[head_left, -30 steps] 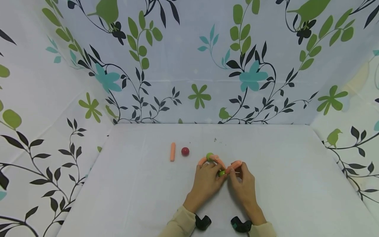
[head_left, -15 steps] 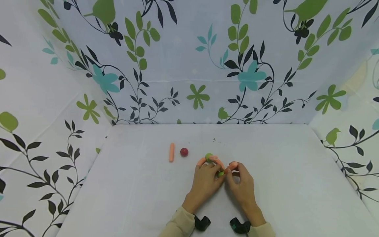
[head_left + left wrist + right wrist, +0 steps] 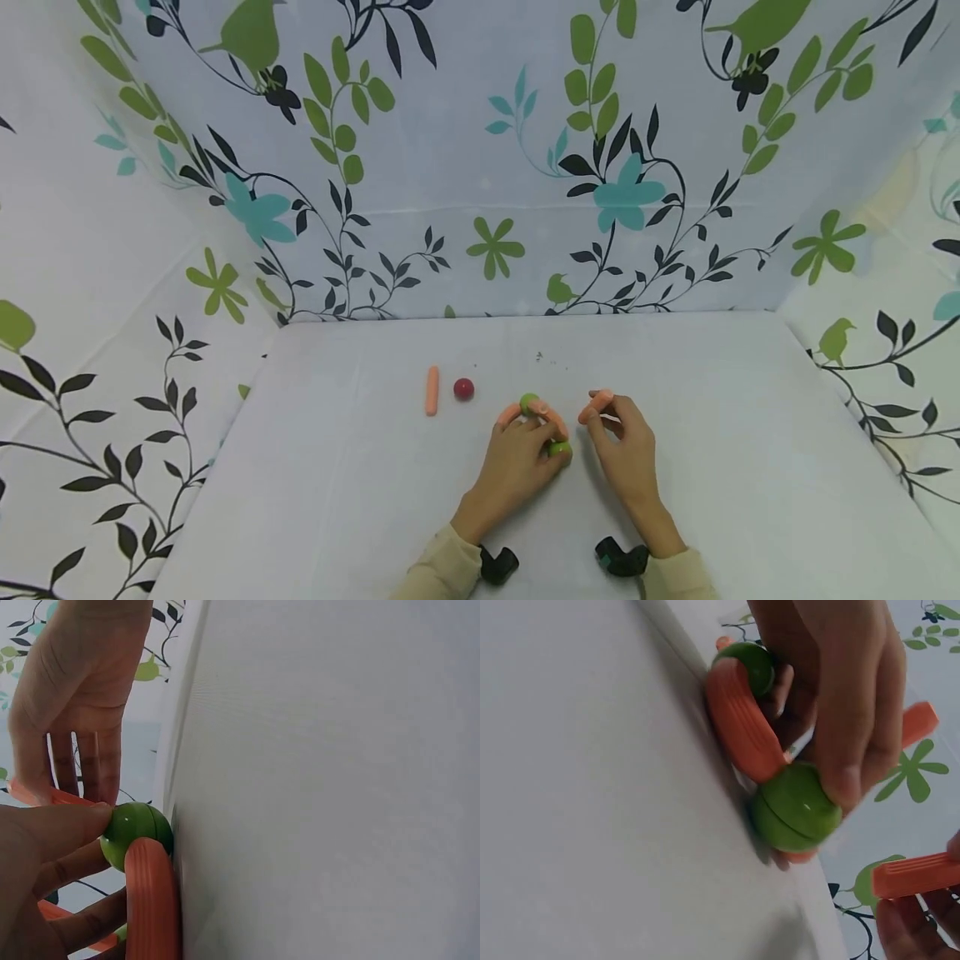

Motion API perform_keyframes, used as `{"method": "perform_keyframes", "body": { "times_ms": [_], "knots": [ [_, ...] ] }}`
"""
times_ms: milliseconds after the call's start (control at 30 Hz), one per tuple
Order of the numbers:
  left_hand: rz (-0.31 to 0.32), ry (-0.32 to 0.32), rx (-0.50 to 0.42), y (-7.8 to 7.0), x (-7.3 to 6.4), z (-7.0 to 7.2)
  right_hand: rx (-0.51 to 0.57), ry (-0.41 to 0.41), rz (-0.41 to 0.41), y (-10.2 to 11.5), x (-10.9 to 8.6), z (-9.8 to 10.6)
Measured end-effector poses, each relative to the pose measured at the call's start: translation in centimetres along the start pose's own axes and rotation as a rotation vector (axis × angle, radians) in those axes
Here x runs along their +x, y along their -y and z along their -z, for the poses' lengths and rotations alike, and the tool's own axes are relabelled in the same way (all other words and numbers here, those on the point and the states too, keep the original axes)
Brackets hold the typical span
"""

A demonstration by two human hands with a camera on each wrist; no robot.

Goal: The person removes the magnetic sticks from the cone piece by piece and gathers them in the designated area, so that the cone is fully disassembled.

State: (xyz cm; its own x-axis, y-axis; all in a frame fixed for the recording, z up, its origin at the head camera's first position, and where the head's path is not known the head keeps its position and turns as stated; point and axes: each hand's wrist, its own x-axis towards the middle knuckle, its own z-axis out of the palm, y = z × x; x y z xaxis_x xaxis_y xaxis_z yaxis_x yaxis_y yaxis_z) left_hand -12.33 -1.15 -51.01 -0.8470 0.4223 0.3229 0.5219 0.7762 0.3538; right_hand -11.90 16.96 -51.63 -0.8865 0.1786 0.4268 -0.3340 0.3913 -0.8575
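My left hand (image 3: 510, 467) grips a joined toy piece of green balls and orange rods low over the white table. Its thumb presses the near green ball (image 3: 135, 832), which has a split line around it. A curved orange rod (image 3: 739, 720) runs from that ball to a second green ball (image 3: 754, 667). Another orange rod (image 3: 508, 414) shows on the left side, partly covered by my fingers. To the right, my right hand (image 3: 628, 454) pinches a separate short, ridged orange rod (image 3: 915, 876) between thumb and fingers. A gap separates this rod from the near ball.
Farther back on the white table (image 3: 360, 483) lie a straight orange rod (image 3: 432, 390) and a red ball (image 3: 464, 388). Small dark specks mark the cloth behind the hands. A leaf-patterned curtain (image 3: 450, 167) rises at the table's back edge.
My right hand has drawn the orange rod away from the near green ball, to the right and back. My left hand keeps its grip on the joined piece. The head view has shifted slightly.
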Motion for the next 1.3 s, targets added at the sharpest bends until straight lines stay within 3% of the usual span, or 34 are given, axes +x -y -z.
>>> {"method": "perform_keyframes", "body": {
  "times_ms": [333,433,667,800,933,1133,1300],
  "knots": [
    [-0.017,0.135,-0.036,0.3,-0.9,1.0,-0.117,0.194,-0.171,-1.3,3.7,1.4],
    [-0.042,0.165,-0.039,0.7,-1.4,1.4,-0.073,0.264,-0.226,-1.6,4.8,1.1],
    [-0.095,0.291,-0.116,1.5,-2.3,2.5,0.156,0.469,-0.353,-1.8,7.0,-0.5],
    [-0.161,0.324,-0.166,2.1,-2.7,3.0,0.159,0.56,-0.361,-1.9,7.8,-1.8],
    [-0.234,0.329,-0.194,3.0,-2.9,3.2,0.08,0.618,-0.363,-2.1,8.6,-3.6],
    [-0.309,0.352,-0.227,4.1,-3.2,3.1,-0.001,0.66,-0.372,-2.1,9.3,-5.9],
    [-0.362,0.368,-0.28,4.5,-3.4,3.0,-0.131,0.682,-0.314,-1.3,9.9,-7.4]
  ]
}}
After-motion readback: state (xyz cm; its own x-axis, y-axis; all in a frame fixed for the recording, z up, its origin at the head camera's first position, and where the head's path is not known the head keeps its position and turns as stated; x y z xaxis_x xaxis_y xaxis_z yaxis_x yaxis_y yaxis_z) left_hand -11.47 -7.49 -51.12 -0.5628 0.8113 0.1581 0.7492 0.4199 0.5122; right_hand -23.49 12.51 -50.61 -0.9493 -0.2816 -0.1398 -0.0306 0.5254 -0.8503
